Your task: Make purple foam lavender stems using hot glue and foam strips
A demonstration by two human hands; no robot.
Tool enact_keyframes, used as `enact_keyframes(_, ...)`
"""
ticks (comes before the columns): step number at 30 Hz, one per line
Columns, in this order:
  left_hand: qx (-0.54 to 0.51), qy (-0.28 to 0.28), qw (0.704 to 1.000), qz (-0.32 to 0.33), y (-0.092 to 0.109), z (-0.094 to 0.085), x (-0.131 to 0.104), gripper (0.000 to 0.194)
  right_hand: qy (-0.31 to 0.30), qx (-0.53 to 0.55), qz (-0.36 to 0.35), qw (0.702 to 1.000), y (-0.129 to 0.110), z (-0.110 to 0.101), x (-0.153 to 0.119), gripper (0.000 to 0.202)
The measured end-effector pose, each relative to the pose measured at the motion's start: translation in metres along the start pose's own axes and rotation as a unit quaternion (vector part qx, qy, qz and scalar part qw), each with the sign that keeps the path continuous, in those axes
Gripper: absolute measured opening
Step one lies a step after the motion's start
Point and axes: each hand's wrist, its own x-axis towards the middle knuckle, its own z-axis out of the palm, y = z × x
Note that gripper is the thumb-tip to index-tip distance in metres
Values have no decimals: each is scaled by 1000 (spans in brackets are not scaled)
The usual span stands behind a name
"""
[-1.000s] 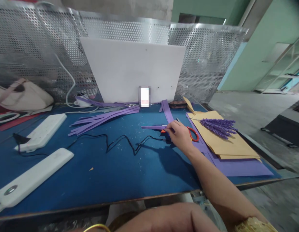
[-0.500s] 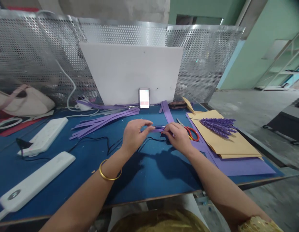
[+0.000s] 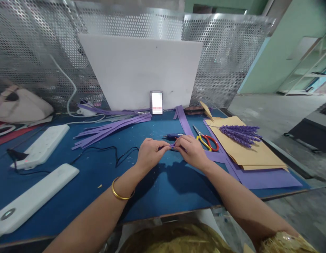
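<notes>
Between the fingertips of both hands is a short bit of purple paper strip, mostly hidden by the fingers. My left hand pinches its left end, thumb against fingers. The other end is pinched in my right hand, fingers curled. Just beyond them on the table lies a dark blue glue gun, its thin tip pointing left. Scissors with red and yellow handles rest to the right of my right hand. A longer purple strip runs back from there.
Purple strips lie fanned at the back left. White power strips and a black cord occupy the left. Purple flower sprigs lie on tan paper sheets at right. A phone leans against a white board.
My two hands have drawn closer together and slightly nearer to me, leaving less strip showing between them. The glue gun behind them is more exposed. The camera view has tipped down a little.
</notes>
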Motion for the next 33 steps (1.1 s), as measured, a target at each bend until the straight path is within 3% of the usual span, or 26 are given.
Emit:
enact_keyframes(10, -16, 2, 1000, -5, 4, 1, -2, 16, 15, 30, 14, 999, 1, 2, -1, 18)
enact_keyframes(14, -19, -3, 999, -43, 2, -1, 1, 17, 20, 19, 52, 998, 2, 0, 0, 17)
enact_keyframes(19, -16, -7, 999, -43, -1, -3, 2, 22, 20, 27, 72, 997, 2, -2, 1, 16)
enact_keyframes(23, -60, -11, 993, -98, -7, -5, 4, 23, 32, 27, 85, 996, 7, -5, 1, 17)
enact_keyframes(33, -215, 53, 955, -198, -23, -11, 14, 21, 71, 8, 127, 989, 13, -13, 4, 16)
